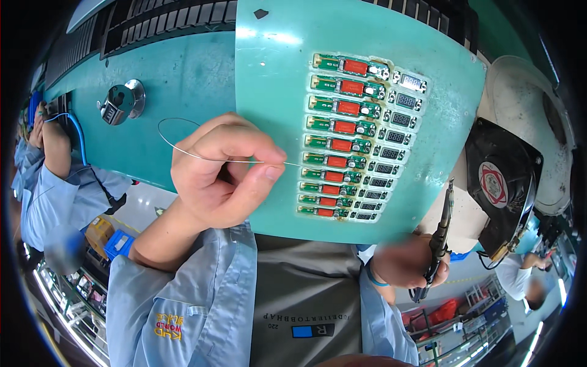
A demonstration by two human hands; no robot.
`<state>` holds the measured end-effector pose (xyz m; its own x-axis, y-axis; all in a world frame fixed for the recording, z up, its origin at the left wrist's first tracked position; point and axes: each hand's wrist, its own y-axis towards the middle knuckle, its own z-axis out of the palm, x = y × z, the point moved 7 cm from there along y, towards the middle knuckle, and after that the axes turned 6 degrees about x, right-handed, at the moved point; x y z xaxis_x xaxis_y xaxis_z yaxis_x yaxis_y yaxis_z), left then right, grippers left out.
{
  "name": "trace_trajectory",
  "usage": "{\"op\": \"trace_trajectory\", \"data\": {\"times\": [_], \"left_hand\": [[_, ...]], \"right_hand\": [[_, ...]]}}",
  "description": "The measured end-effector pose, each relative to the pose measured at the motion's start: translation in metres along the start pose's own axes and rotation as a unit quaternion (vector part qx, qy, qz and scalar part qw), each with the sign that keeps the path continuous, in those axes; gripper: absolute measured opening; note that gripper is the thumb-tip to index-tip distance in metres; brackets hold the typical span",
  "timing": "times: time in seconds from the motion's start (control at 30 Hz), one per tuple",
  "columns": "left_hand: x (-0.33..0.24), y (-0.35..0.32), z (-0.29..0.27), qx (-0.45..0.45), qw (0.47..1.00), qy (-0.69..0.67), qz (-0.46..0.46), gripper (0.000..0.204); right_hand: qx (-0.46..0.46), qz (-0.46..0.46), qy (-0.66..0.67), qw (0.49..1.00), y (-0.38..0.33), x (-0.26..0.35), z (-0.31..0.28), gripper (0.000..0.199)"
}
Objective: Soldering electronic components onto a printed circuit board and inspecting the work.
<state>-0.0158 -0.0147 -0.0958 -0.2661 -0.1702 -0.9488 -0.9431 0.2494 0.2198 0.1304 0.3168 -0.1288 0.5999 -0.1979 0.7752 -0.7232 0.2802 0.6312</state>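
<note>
My left hand (223, 168) pinches a thin solder wire (183, 150) between thumb and fingers; the wire loops left and its tip points toward the circuit boards. A teal fixture plate (293, 79) holds a column of several small green circuit boards with red parts (342, 128) and small display modules (394, 136) beside them. My right hand (406, 260) grips a dark soldering iron (441, 235), its tip pointing up near the plate's lower right edge. Light blue sleeves and a grey apron show below.
A black fan (504, 183) stands right of the plate, with a white round object (532, 116) behind it. A metal tally counter (119, 104) sits on the teal bench (183, 79). Another person in blue (49, 183) is at left; one more stands at right (520, 272).
</note>
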Motion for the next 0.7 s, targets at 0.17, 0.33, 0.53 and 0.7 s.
{"op": "trace_trajectory", "data": {"times": [0.17, 0.33, 0.53, 0.7], "left_hand": [[-0.001, 0.000, -0.001, 0.002, 1.000, -0.001, -0.015, 0.019], [0.001, 0.001, -0.002, 0.010, 1.000, 0.004, -0.009, 0.019], [-0.001, 0.000, -0.002, 0.003, 1.000, 0.001, -0.030, 0.019], [0.000, 0.002, -0.002, 0.006, 1.000, 0.006, -0.017, 0.019]], "right_hand": [[-0.012, 0.010, 0.031, 0.999, -0.002, -0.001, -0.006, 0.047], [-0.005, 0.023, 0.041, 0.999, -0.003, -0.001, -0.010, 0.047], [-0.110, 0.053, -0.047, 0.991, 0.003, 0.003, -0.008, 0.048], [-0.124, 0.058, -0.047, 0.990, 0.000, 0.001, -0.014, 0.050]]}}
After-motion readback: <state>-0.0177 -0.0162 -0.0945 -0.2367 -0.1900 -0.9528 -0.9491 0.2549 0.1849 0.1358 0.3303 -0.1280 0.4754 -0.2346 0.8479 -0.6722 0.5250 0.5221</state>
